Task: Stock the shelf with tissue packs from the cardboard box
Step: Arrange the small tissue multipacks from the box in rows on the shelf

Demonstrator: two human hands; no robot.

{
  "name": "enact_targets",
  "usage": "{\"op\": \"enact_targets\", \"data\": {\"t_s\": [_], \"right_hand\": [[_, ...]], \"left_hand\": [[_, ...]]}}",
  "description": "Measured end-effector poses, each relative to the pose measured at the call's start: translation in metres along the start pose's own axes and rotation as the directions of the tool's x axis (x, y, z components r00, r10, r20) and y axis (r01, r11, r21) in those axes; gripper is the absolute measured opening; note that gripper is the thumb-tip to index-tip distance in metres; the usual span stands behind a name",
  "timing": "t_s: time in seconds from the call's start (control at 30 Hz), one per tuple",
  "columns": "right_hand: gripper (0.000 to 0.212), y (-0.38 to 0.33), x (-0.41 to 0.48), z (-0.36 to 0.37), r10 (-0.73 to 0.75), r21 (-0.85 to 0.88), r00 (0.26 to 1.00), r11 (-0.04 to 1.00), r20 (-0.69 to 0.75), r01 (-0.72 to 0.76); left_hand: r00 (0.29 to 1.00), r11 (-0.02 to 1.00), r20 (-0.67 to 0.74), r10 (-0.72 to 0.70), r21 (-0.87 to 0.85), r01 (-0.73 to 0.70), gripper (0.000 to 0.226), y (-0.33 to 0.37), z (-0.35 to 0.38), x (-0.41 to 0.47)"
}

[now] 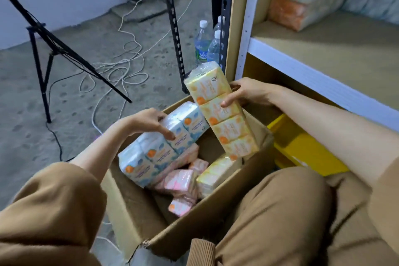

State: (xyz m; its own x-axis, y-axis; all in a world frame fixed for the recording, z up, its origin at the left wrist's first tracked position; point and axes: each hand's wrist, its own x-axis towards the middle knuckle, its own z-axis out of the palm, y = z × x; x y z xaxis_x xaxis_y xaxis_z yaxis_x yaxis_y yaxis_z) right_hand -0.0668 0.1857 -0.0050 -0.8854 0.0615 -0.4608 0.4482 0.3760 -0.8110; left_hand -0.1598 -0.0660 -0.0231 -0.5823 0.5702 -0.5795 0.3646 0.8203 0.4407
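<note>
Noted shelf [336, 54] at two o'clock; open cardboard box [205, 227] at six. Yellow tissue pack [224, 119] tilted over one o'clock rim, clasped by right hand [246, 93]; blue tissue pack [155, 151] at nine, gripped by left hand [144, 121]. Judged light, soft, slippery: grasp across width.

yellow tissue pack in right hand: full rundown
The yellow tissue pack is a long row of small pale-yellow packets with orange dots, sleeved in clear film. It is tilted, top leaning left, bottom inside the cardboard box. The right hand grips its upper half, thumb on the front. The left hand holds a blue tissue pack.
</note>
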Motion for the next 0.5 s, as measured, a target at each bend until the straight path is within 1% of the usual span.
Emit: {"op": "enact_targets", "data": {"t_s": [0.03, 0.13, 0.2, 0.3, 0.33, 0.43, 0.47, 0.5], "right_hand": [[0.051, -0.007, -0.009, -0.007, -0.007, -0.019, 1.000, 1.000, -0.021, 0.006], [0.038, -0.028, -0.041, -0.030, -0.034, -0.076, 0.994, 0.997, -0.107, 0.026], [0.034, -0.040, -0.068, -0.048, -0.035, -0.114, 0.988, 0.993, -0.152, 0.018], [0.050, -0.053, -0.111, -0.078, -0.025, -0.185, 0.969, 0.982, -0.245, -0.021], [0.052, -0.056, -0.125, -0.087, -0.021, -0.200, 0.963, 0.979, -0.270, -0.035], [0.044, -0.059, -0.171, -0.116, 0.001, -0.239, 0.937, 0.967, -0.350, -0.090], [0.050, -0.059, -0.186, -0.125, 0.012, -0.257, 0.921, 0.959, -0.389, -0.121], [0.061, -0.058, -0.202, -0.134, 0.026, -0.268, 0.904, 0.951, -0.427, -0.154]], "left_hand": [[1.000, 0.999, -0.013, 0.020, 0.035, -0.020, 0.063, 0.010, -0.007, -0.004], [0.996, 0.989, -0.037, 0.085, 0.125, -0.080, 0.032, 0.040, -0.026, -0.013], [0.987, 0.973, -0.046, 0.156, 0.179, -0.146, 0.023, 0.063, -0.039, -0.019], [0.961, 0.932, -0.049, 0.271, 0.265, -0.249, 0.023, 0.104, -0.055, -0.027], [0.951, 0.914, -0.045, 0.304, 0.296, -0.278, 0.025, 0.119, -0.060, -0.028], [0.917, 0.844, -0.038, 0.398, 0.407, -0.350, 0.038, 0.168, -0.072, -0.030], [0.905, 0.819, -0.039, 0.424, 0.443, -0.365, 0.042, 0.186, -0.075, -0.030], [0.891, 0.791, -0.037, 0.452, 0.478, -0.382, 0.041, 0.205, -0.077, -0.030]]}}
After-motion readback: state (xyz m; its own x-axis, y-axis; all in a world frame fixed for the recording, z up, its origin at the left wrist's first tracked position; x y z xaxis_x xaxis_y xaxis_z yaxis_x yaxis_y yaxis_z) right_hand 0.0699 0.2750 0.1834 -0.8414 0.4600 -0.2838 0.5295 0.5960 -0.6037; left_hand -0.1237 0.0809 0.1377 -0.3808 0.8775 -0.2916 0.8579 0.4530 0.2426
